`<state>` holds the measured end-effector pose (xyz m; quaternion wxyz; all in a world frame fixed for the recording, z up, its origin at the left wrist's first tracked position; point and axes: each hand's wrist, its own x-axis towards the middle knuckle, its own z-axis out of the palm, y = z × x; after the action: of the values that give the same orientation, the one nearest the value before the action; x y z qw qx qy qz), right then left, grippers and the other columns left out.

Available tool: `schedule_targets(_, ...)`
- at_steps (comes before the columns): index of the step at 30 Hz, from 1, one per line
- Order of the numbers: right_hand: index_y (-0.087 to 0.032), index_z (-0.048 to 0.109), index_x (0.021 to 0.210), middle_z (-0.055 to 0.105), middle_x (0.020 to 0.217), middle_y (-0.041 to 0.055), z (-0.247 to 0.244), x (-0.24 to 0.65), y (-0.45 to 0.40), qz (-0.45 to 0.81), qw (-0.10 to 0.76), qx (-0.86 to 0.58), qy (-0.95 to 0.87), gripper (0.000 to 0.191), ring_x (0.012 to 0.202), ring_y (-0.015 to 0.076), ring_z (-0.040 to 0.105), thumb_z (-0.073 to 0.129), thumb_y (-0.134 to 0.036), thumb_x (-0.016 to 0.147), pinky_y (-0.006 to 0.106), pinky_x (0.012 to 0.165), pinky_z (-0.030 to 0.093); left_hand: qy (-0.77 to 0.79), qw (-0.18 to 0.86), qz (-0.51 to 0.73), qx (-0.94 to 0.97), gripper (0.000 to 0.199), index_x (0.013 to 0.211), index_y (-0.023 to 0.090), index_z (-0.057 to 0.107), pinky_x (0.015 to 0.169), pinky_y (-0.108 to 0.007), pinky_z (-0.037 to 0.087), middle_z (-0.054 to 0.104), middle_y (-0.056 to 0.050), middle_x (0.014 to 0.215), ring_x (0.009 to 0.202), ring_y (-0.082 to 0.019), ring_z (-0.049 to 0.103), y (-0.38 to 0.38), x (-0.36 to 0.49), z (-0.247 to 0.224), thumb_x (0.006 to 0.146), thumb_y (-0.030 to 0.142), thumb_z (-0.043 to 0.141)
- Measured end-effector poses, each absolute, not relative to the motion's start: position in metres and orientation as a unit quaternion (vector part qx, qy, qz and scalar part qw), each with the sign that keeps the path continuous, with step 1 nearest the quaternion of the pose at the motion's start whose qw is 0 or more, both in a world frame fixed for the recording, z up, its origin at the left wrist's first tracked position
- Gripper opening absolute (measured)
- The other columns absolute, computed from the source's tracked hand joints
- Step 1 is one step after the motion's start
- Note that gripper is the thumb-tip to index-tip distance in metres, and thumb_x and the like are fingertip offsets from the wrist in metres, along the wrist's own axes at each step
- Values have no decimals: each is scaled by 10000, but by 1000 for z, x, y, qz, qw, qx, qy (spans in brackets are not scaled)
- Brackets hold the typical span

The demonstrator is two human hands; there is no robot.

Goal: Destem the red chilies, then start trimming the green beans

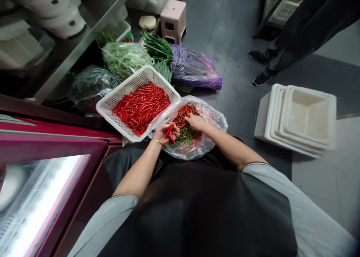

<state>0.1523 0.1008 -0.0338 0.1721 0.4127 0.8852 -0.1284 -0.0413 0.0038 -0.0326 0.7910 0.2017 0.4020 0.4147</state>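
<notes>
A clear plastic bag (218, 116) lies open at my lap, holding red chilies with green stems (187, 131). Several loose red chilies (169, 131) are held in my left hand (163, 132), at the bag's left side. My right hand (195, 122) reaches into the bag from the right, its fingers closed among the chilies; what they grip is too small to make out. Against the bag's upper left side stands a white perforated basket (108, 107) with a heap of red chilies (143, 107) in it.
Bagged greens (126, 58) and a purple bag of green stalks (197, 69) lie beyond the basket. A pink stool (173, 18) stands behind. Stacked white bins (306, 118) are at right, near a standing person's legs (298, 32). A red-framed cabinet (56, 148) is at left.
</notes>
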Motion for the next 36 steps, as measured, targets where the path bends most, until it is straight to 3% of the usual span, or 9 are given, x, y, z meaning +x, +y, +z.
schedule_targets(5, -134, 603, 1192, 574, 1112, 172, -27, 198, 48, -134, 123, 342, 922, 365, 976, 242, 565, 341, -192, 946, 382, 868, 416, 375, 803, 416, 204, 353, 792, 164, 520, 434, -225, 447, 529, 27, 588, 443, -88, 496, 3, -42, -28, 623, 363, 758)
schedule_targets(8, -128, 627, 1191, 598, 1129, 157, -19, 224, 43, -180, 105, 311, 927, 336, 1005, 226, 564, 476, -212, 902, 372, 925, 398, 387, 808, 403, 186, 386, 698, 168, 462, 368, -152, 332, 401, 85, 499, 377, -34, 375, 6, -38, -26, 590, 290, 812)
schedule_targets(11, -128, 694, 1068, 651, 1073, 120, -12, 228, 57, -260, 82, 356, 894, 264, 935, 184, 599, 544, -199, 863, 299, 879, 435, 455, 791, 370, 173, 394, 688, 162, 482, 322, -130, 185, 319, 109, 445, 324, -13, 271, 7, -25, -28, 583, 315, 829)
schedule_targets(17, -144, 725, 933, 701, 954, 80, -11, 192, 29, -344, -63, 453, 820, 218, 907, 154, 627, 532, -124, 834, 266, 869, 454, 552, 741, 343, 169, 405, 735, 133, 572, 331, -175, 235, 374, 76, 416, 315, -48, 338, 5, 23, -40, 641, 461, 790)
schedule_targets(20, -153, 696, 872, 685, 901, 58, -9, 188, 6, -436, -111, 404, 796, 171, 845, 139, 622, 542, -224, 849, 258, 812, 465, 515, 741, 363, 230, 401, 649, 145, 543, 334, -193, 242, 411, 55, 407, 313, -57, 350, 1, 23, -41, 619, 451, 800)
schedule_targets(23, -149, 606, 757, 588, 642, -1, -1, 195, 13, -503, -141, 466, 714, 394, 613, 119, 547, 409, -449, 920, 242, 632, 443, 493, 745, 300, 336, 407, 552, 165, 478, 337, -204, 228, 411, 44, 386, 308, -63, 342, -3, 8, -30, 630, 414, 789)
schedule_targets(28, -176, 451, 583, 421, 486, -40, 11, 188, 26, -567, -47, 401, 718, 532, 476, 86, 388, 363, -596, 897, 216, 500, 317, 454, 733, 239, 447, 299, 514, 148, 511, 359, -185, 255, 441, 40, 409, 347, -53, 365, -17, -1, -8, 624, 288, 751)
schedule_targets(32, -144, 564, 673, 570, 639, 49, 9, 184, -6, -391, -20, 407, 825, 543, 592, 121, 490, 255, -478, 970, 235, 566, 326, 421, 810, 197, 356, 236, 510, 143, 557, 326, -203, 287, 480, 8, 389, 314, -77, 393, -42, 10, -12, 620, 288, 707)
schedule_targets(36, -143, 629, 1087, 621, 1006, 144, 1, 197, -13, -188, 68, 437, 877, 466, 821, 193, 577, 299, -453, 977, 258, 625, 352, 408, 862, 206, 218, 160, 568, 142, 570, 302, -197, 304, 529, -16, 439, 331, -100, 451, -50, 10, -19, 600, 258, 675)
